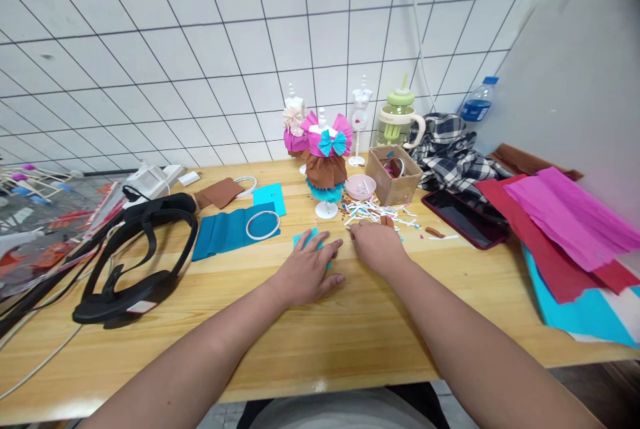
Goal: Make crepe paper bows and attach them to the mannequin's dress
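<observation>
My left hand point(311, 270) lies with its fingers spread on a small turquoise paper piece point(306, 237) on the wooden table. To its right, my right hand point(379, 247) rests with its fingers bent together beside a scatter of white paper strips point(383, 212); whatever its fingertips hold is too small to make out. Behind the hands stands a small mannequin point(327, 162) dressed in pink, brown and turquoise paper, with a turquoise bow on its chest. Left of my left hand, a white ring point(263, 225) lies on a folded teal strip point(227, 232).
A pink bowl point(360, 187), cardboard box point(395, 175) and green-lidded jug point(399, 119) stand at the back. A black headset point(150, 289) lies left. At right are a phone point(465, 218), plaid cloth point(445, 149) and coloured paper sheets point(575, 222).
</observation>
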The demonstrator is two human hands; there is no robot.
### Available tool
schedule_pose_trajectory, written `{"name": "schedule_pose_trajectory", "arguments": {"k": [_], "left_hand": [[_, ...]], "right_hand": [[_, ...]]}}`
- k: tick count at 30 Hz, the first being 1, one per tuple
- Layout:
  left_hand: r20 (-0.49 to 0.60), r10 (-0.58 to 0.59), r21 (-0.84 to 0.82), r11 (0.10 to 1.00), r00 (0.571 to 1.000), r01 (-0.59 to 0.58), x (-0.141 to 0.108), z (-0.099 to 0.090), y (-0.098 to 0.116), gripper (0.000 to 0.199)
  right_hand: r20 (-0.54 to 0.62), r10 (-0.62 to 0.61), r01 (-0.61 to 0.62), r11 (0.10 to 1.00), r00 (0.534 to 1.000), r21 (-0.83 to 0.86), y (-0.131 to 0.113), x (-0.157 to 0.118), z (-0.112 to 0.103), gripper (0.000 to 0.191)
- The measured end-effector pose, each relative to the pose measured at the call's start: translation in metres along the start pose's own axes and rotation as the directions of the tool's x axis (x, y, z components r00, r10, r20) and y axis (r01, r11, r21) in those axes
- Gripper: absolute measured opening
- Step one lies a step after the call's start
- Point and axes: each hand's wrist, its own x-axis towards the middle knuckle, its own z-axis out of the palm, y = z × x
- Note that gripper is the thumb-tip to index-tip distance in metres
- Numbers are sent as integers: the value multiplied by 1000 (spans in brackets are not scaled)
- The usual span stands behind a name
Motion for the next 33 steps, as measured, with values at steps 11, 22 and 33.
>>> {"name": "schedule_pose_trajectory", "arguments": {"k": [11, 22, 33], "left_hand": [[-123, -88, 25, 995, 989, 92, -17, -28, -21, 23], [-187, -95, -52, 995, 978, 86, -17, -23, -41, 21], [-52, -49, 127, 990, 997, 55, -18, -23, -12, 15]], "right_hand": [[-112, -51, 68, 985, 992, 157, 8, -1, -6, 20], [-116, -500, 512, 822, 858, 250, -42, -14, 15, 18], [-99, -415, 426, 865, 904, 264, -33, -11, 17, 14]]}}
